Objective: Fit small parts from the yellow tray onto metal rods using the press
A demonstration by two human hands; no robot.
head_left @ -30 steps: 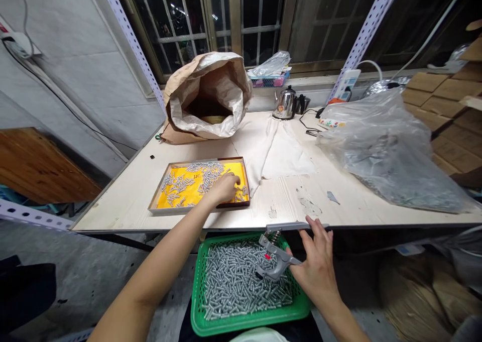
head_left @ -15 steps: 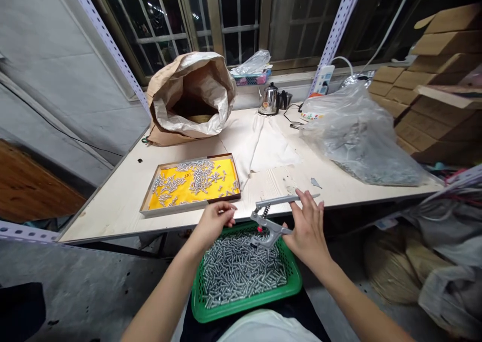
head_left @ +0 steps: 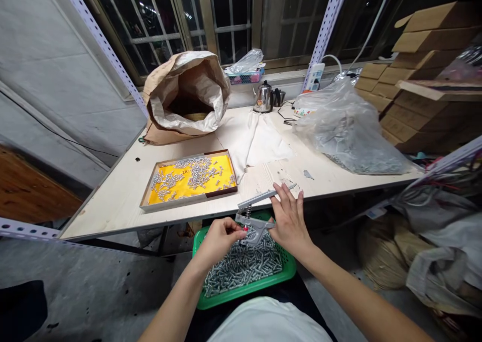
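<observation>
My right hand (head_left: 290,219) is wrapped around the handles of grey metal pliers (head_left: 258,231) with a coil spring and a small red tip in the jaws. The handles are spread apart, and the tool hangs above a green plastic basket (head_left: 233,299) on my lap. Small silvery screw-like pieces (head_left: 241,271) fill the basket. Beside the jaws, at the red tip, the thumb and fingers of my left hand (head_left: 220,241) are pinched together; whatever lies between them is too small to make out.
On the table (head_left: 113,201) sits a shallow cardboard tray (head_left: 181,204) with a yellow lining and scattered metal pieces. Behind it stands an open paper sack (head_left: 150,126). A kettle (head_left: 263,98), a clear plastic bag (head_left: 350,131) and stacked cardboard boxes (head_left: 417,116) are farther back and right.
My left hand has moved right and down to the pliers' jaws. The pliers and my right hand have shifted left in view, and the whole view has swung slightly right.
</observation>
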